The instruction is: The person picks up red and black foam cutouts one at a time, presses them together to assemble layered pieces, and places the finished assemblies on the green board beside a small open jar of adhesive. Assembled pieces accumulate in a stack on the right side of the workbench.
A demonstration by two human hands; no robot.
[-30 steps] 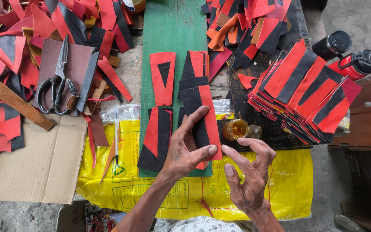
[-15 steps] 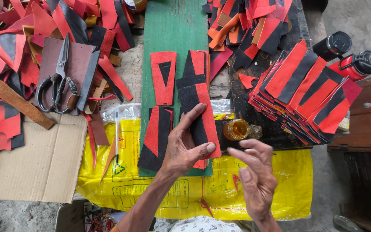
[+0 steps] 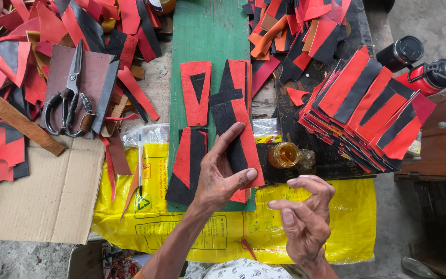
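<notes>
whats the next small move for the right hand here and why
Probably reach the right hand up to the small amber jar just above it. The left hand pins the red and black piece flat on the green board, while the right hovers empty, fingers curled.

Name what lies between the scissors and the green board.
In the head view, between the scissors and the green board: a maroon leather sheet's edge, red strips, then bare bench.

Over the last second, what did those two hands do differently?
The right hand turned from open, palm showing, to curled with fingertips pinched, sliding slightly down and right, holding nothing visible. The left hand stayed pressed on the red and black piece on the green board.
</notes>
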